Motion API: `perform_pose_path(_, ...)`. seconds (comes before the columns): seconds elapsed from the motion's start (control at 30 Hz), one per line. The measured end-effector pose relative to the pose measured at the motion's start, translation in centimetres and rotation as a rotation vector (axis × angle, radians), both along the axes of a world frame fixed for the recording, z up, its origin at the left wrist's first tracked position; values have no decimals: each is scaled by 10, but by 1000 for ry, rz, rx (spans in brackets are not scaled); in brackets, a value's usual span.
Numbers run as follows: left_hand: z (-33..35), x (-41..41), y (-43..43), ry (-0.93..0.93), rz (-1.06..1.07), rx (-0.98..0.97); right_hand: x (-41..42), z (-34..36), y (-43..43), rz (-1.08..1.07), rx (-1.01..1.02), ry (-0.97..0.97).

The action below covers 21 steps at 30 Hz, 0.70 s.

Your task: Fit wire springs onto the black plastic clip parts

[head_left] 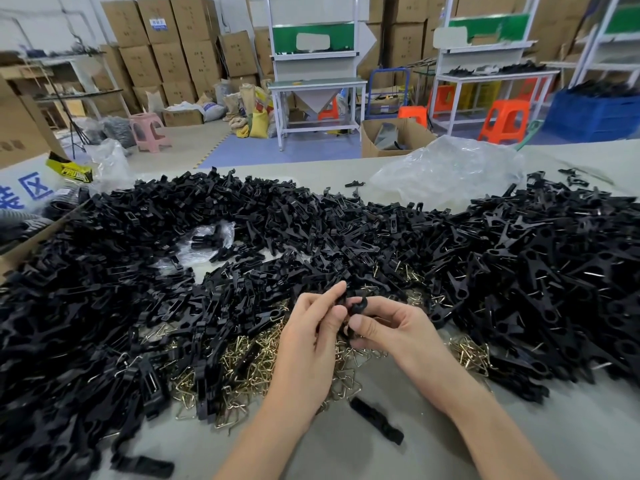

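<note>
Both hands meet just above the table's middle. My left hand (313, 336) and my right hand (388, 329) pinch one black plastic clip part (354, 306) between their fingertips; its hooked end shows between the thumbs. Whether a spring sits on it is hidden by the fingers. Under and around the hands lies a heap of brass-coloured wire springs (242, 368). A huge pile of black clip parts (145, 271) covers the table's left and middle. On the right is a pile of black clips with wire showing in them (540, 271).
One loose black part (377, 424) lies on the grey table (346, 455) between my forearms, another (142, 465) at the lower left. Crumpled clear plastic bags (446, 171) lie at the far edge. A cardboard box (20, 126) stands at the left. Workbenches and stools stand beyond.
</note>
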State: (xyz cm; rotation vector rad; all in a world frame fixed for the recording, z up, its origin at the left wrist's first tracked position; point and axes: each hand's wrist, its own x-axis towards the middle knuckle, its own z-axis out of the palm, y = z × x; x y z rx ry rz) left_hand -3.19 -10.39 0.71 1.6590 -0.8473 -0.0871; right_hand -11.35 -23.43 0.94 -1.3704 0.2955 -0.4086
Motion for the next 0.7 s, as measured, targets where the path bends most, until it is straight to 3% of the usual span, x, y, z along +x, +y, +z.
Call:
perform_pose_path(0.17,5,2,1,268,-26,-131,1,-1,0,5,-37,4)
perform_pose_path(0.7,1,3,1,325,-29,-121,2,-5,-1,-2,-77,20)
